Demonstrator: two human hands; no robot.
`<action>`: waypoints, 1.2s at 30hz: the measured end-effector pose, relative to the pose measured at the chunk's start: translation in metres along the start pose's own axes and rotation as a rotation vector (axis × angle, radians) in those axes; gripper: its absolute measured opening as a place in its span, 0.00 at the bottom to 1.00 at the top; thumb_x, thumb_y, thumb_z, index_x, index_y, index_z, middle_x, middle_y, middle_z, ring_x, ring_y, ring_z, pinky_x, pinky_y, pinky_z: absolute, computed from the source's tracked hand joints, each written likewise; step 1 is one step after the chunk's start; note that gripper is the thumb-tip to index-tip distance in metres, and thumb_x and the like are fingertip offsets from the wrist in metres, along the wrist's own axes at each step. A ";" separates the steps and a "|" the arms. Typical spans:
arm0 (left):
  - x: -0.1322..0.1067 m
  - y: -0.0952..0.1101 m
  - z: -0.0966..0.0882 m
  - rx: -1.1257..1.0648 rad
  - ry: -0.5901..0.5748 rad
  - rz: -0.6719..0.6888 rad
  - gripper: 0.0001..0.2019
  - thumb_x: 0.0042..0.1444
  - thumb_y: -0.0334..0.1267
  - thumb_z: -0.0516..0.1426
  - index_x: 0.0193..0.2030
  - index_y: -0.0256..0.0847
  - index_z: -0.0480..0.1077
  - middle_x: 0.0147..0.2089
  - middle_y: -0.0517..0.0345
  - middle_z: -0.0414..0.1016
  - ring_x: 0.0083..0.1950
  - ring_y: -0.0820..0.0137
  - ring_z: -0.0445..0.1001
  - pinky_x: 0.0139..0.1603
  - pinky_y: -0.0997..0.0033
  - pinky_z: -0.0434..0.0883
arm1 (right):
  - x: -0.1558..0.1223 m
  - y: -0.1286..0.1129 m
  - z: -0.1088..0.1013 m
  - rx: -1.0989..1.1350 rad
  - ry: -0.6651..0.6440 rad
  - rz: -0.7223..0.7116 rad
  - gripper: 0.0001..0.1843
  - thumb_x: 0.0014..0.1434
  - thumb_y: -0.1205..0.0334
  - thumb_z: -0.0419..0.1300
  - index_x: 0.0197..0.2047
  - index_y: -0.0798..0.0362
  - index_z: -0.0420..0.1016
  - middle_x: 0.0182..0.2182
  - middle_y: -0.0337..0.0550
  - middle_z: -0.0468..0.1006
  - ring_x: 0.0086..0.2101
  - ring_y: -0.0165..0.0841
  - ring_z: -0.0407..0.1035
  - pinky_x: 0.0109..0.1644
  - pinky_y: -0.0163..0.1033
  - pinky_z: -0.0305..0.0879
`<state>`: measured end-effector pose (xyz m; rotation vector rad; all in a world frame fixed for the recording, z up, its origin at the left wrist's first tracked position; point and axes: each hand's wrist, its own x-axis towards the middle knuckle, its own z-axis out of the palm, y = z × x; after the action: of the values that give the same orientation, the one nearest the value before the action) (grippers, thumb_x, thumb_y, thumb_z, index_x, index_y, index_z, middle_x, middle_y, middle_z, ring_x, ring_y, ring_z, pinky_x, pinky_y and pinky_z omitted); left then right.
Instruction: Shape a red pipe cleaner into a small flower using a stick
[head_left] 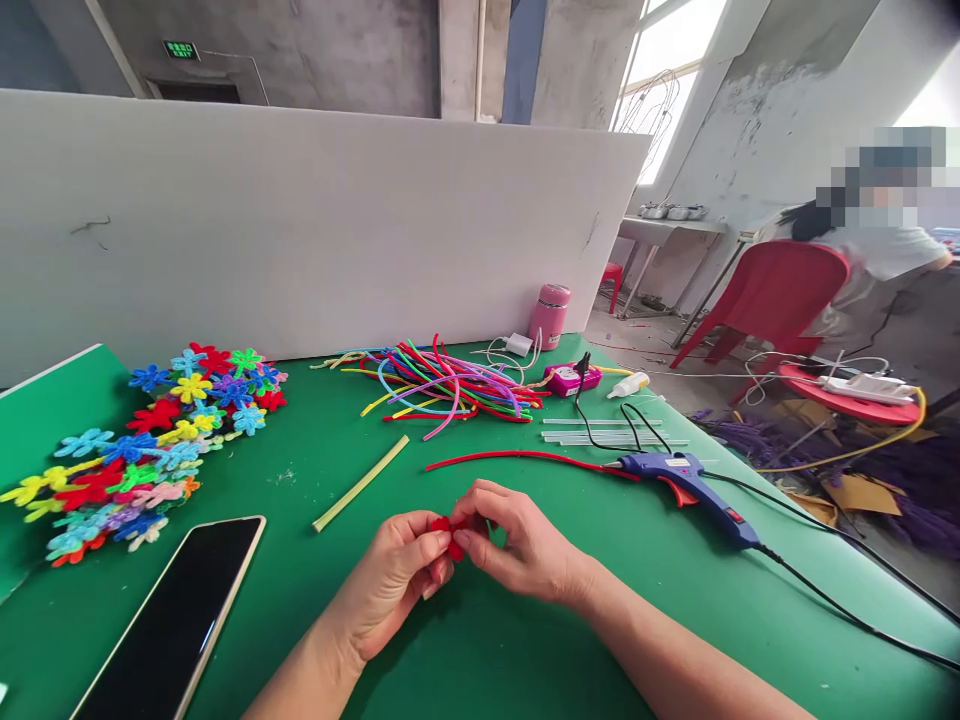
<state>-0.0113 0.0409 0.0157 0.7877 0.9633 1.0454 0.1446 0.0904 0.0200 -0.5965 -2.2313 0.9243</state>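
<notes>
Nearest the camera, a smartphone (174, 620) lies face up on the green table (480, 640), screen dark. Just beyond, the left hand (397, 575) and right hand (517, 545) meet over the table, thumb and fingertips of both pinching one small red pipe-cleaner piece (451, 533). It is mostly hidden by the fingers, so its shape is hard to read; it looks like a petal loop being bent or twisted. To do this bend well, the left hand would best hold the centre firmly while the right hand turns the free end in short, tight pinches close to the fold, so that the loops stay even.

To the left lies a pale yellow-green stick (360, 484), and farther left a heap of finished pipe-cleaner flowers (142, 440) in many colours. To the right, a long red pipe cleaner (517, 457) runs toward a blue glue gun (690, 483) lying on its side, its cord trailing off the table. Clear glue sticks (607, 432) lie behind it, then a bundle of loose coloured pipe cleaners (450, 385), and a pink bottle (550, 313) against the white partition (300, 230).
</notes>
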 end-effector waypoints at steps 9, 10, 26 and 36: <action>-0.003 0.001 -0.002 0.049 0.006 -0.015 0.12 0.40 0.40 0.62 0.21 0.37 0.63 0.16 0.65 0.60 0.19 0.79 0.54 0.19 0.78 0.50 | 0.001 -0.005 -0.001 -0.067 -0.011 -0.007 0.05 0.54 0.66 0.51 0.27 0.55 0.64 0.22 0.37 0.65 0.23 0.26 0.57 0.26 0.31 0.54; -0.003 0.001 -0.002 0.113 0.025 0.008 0.12 0.41 0.41 0.61 0.21 0.37 0.63 0.17 0.65 0.60 0.20 0.79 0.54 0.20 0.78 0.50 | 0.002 -0.006 -0.002 -0.012 -0.025 0.050 0.06 0.54 0.66 0.51 0.26 0.55 0.64 0.21 0.36 0.63 0.22 0.25 0.56 0.26 0.30 0.53; 0.002 -0.003 0.004 0.163 0.253 0.162 0.10 0.43 0.41 0.59 0.23 0.37 0.65 0.17 0.65 0.61 0.20 0.78 0.55 0.21 0.78 0.55 | 0.007 0.010 0.011 0.638 0.028 0.569 0.19 0.55 0.48 0.51 0.25 0.57 0.64 0.20 0.35 0.62 0.20 0.22 0.51 0.22 0.31 0.44; 0.003 -0.005 0.003 -0.006 0.237 0.167 0.10 0.43 0.40 0.60 0.22 0.37 0.65 0.19 0.65 0.62 0.22 0.79 0.56 0.24 0.78 0.56 | 0.002 0.001 0.016 0.489 0.003 0.353 0.16 0.55 0.50 0.53 0.28 0.56 0.64 0.25 0.37 0.66 0.25 0.25 0.57 0.28 0.31 0.54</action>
<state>-0.0066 0.0421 0.0113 0.7597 1.1082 1.3076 0.1320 0.0854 0.0114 -0.7629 -1.8205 1.5813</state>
